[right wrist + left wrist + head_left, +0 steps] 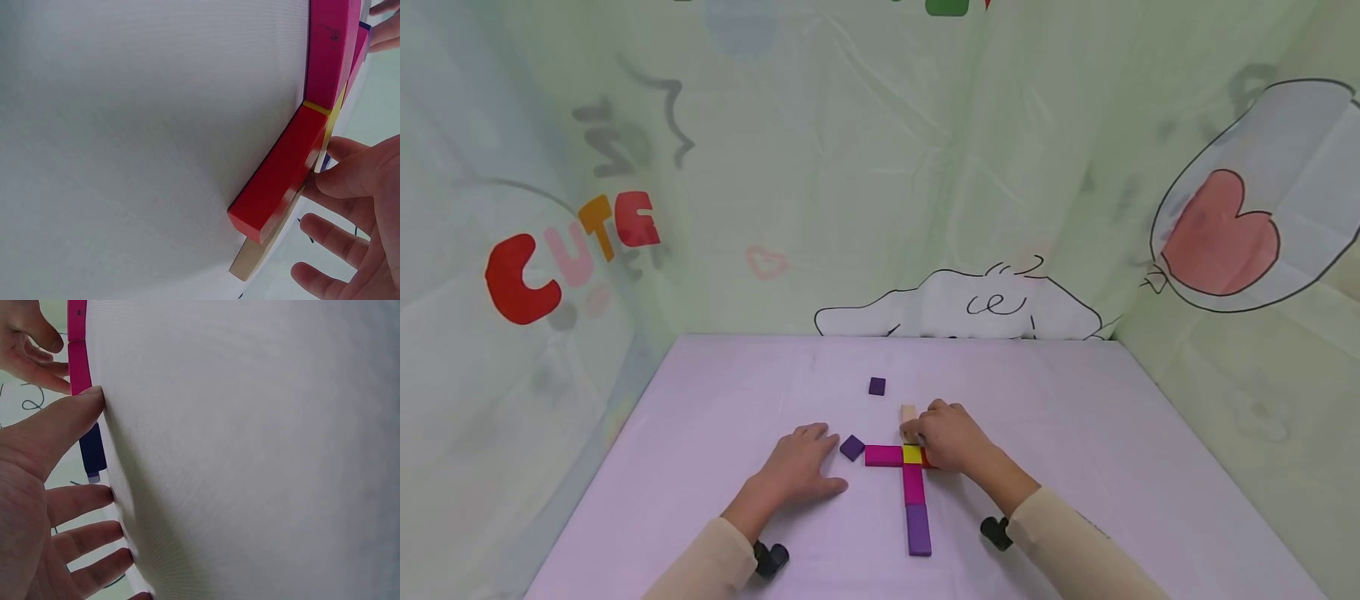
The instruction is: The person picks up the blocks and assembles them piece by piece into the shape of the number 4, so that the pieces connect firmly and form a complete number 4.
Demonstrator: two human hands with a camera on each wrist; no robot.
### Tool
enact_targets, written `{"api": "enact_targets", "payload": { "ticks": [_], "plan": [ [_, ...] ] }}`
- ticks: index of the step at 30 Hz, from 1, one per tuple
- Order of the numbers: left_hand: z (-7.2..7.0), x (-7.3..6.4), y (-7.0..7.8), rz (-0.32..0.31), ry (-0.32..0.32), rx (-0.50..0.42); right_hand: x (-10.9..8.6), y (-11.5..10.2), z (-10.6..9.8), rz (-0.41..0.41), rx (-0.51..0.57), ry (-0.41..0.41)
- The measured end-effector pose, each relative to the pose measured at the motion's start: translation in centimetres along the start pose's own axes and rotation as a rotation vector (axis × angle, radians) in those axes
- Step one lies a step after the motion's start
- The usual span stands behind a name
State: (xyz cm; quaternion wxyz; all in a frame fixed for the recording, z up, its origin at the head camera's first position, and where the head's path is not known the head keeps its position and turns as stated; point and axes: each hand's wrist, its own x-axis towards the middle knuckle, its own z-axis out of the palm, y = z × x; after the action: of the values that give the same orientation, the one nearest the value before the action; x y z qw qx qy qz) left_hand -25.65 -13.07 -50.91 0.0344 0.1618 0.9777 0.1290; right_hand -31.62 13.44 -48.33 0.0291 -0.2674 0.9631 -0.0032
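Observation:
My right hand [953, 435] has its thumb and index finger at the near end of a plain wood block [908, 412] and pinches it there. That block lies just beyond a yellow square block [912, 454]. A red block [281, 172] sits to the right of the yellow one, mostly under my hand in the head view. One magenta block [883, 456] joins the yellow on the left, another magenta block [913, 484] on the near side, followed by a purple block [918, 530]. My left hand [799, 465] rests with spread fingers beside a dark purple square block [852, 447], holding nothing.
Another dark purple square block [877, 386] lies farther back on the pale lilac tabletop [760, 375]. Printed curtains [880, 183] enclose the back and both sides of the table. A black wrist device [996, 533] is below my right forearm.

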Motion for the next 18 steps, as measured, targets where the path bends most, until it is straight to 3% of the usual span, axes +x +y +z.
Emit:
{"api": "enact_targets", "payload": {
  "ticks": [18],
  "plan": [
    [-0.49, -0.2, 0.37, -0.015, -0.015, -0.016, -0.14, -0.01, 0.15, -0.009, 0.008, -0.002]
  ]
}}
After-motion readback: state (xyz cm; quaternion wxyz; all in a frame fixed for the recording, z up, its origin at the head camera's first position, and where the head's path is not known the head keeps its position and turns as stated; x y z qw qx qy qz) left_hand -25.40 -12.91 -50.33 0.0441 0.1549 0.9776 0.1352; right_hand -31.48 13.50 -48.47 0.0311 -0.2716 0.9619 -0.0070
